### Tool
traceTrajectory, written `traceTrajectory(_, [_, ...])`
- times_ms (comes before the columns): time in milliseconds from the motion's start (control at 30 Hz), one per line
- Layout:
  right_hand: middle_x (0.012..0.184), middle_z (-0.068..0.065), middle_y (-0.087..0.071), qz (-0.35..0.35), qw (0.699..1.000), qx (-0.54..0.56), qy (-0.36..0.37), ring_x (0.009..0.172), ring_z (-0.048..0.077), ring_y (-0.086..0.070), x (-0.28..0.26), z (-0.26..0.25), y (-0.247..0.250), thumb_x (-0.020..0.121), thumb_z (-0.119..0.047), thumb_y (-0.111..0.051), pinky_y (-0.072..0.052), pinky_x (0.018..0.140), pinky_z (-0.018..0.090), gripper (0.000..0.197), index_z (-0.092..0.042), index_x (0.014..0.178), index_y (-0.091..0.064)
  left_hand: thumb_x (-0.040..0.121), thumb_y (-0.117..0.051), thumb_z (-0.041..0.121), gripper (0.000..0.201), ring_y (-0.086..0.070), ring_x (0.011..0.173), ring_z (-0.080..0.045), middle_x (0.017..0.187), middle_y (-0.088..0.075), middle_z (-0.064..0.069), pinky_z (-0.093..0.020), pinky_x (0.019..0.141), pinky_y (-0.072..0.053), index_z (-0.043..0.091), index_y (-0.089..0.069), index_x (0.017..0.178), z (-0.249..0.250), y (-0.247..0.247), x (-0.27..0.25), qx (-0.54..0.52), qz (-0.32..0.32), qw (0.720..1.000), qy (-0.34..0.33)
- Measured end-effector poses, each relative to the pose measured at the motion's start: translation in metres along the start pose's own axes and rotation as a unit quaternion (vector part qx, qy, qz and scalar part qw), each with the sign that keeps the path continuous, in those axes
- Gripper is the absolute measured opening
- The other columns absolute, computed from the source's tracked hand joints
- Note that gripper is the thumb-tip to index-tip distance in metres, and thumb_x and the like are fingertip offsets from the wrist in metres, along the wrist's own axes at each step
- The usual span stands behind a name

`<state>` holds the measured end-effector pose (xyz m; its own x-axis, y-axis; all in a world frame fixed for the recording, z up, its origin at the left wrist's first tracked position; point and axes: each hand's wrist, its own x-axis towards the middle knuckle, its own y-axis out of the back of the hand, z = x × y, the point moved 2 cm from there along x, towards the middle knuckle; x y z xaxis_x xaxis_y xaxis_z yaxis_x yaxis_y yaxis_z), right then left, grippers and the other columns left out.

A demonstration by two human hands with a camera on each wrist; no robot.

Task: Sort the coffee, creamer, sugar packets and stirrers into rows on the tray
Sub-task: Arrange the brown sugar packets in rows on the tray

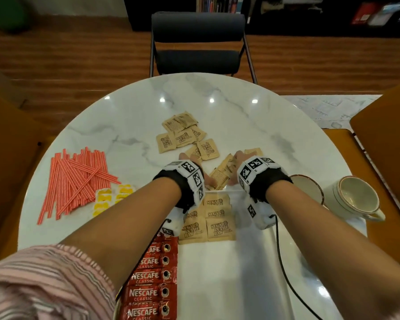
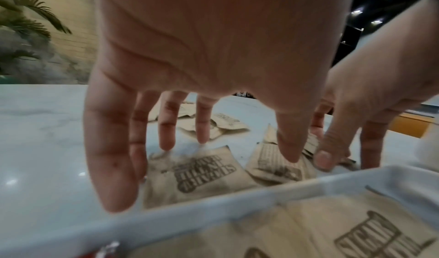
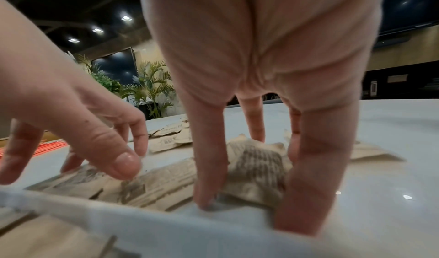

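Head view shows coffee sachets (image 1: 151, 278) and some sugar packets (image 1: 214, 221) rowed on the tray (image 2: 166, 224), while left hand (image 2: 213, 64) and right hand (image 3: 273, 74), fingers spread and gripping nothing, reach loose sugar (image 1: 185, 137); stirrers (image 1: 79, 179) and creamers (image 1: 112, 197) wait on the table.

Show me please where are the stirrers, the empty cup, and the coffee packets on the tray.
stirrers (image 1: 76, 179), head view, middle of the red pile.
cup (image 1: 356, 199), head view, inner wall.
coffee packets (image 1: 151, 277), head view, a red packet's label.

right hand (image 3: 261, 74) fingers straight (spread) over sugar packets (image 3: 259, 170) beside tray (image 3: 166, 230)
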<state>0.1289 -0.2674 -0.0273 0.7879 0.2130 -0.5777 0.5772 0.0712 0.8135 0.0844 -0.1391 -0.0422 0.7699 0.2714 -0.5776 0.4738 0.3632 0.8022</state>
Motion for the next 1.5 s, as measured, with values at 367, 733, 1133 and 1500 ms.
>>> traceTrajectory(367, [0.114, 0.015, -0.059, 0.014, 1.0, -0.006, 0.025, 0.096, 0.027, -0.057, 0.008, 0.008, -0.004, 0.082, -0.019, -0.065, -0.05, 0.088, 0.038, 0.032, -0.005, 0.11, -0.058, 0.082, -0.067, 0.034, 0.033, -0.047, 0.057, -0.013, 0.063, -0.048, 0.001, -0.022, 0.052, -0.038, 0.013, -0.049, 0.064, 0.023, -0.009, 0.007, 0.037, -0.037, 0.996, -0.078])
traceTrajectory(733, [0.086, 0.012, -0.063, 0.064, 0.939, 0.337, 0.032, 0.067, 0.022, -0.064, 0.004, 0.021, 0.002, 0.079, -0.01, -0.07, -0.054, 0.07, 0.031, 0.019, -0.011, 0.075, -0.051, 0.093, -0.05, 0.029, 0.021, -0.056, 0.083, -0.017, 0.092, -0.054, 0.0, -0.029, 0.073, -0.05, 0.018, -0.05, 0.111, 0.002, 0.028, -0.008, -0.238, 0.057, 0.958, -0.148])
traceTrajectory(1133, [0.079, 0.011, -0.066, -0.126, 0.874, 0.448, 0.137, 0.06, 0.021, -0.064, -0.08, -0.026, 0.006, 0.078, -0.001, -0.068, -0.054, 0.064, 0.024, 0.015, 0.001, 0.09, -0.058, 0.076, -0.025, -0.009, 0.046, -0.051, 0.062, -0.017, 0.087, -0.056, -0.01, -0.025, 0.053, -0.041, 0.015, -0.06, 0.094, -0.044, 0.006, -0.067, -0.693, -0.106, 0.71, -0.074])
traceTrajectory(1500, [0.081, 0.015, -0.066, -0.127, 0.841, 0.518, 0.093, 0.063, 0.028, -0.063, -0.108, -0.041, -0.046, 0.082, -0.004, -0.065, -0.054, 0.063, 0.032, 0.013, -0.003, 0.09, -0.054, 0.093, -0.034, 0.015, 0.029, -0.06, 0.067, -0.021, 0.077, -0.063, -0.011, -0.03, 0.065, -0.049, 0.009, -0.06, 0.083, -0.049, -0.023, -0.103, -0.746, -0.205, 0.632, -0.039])
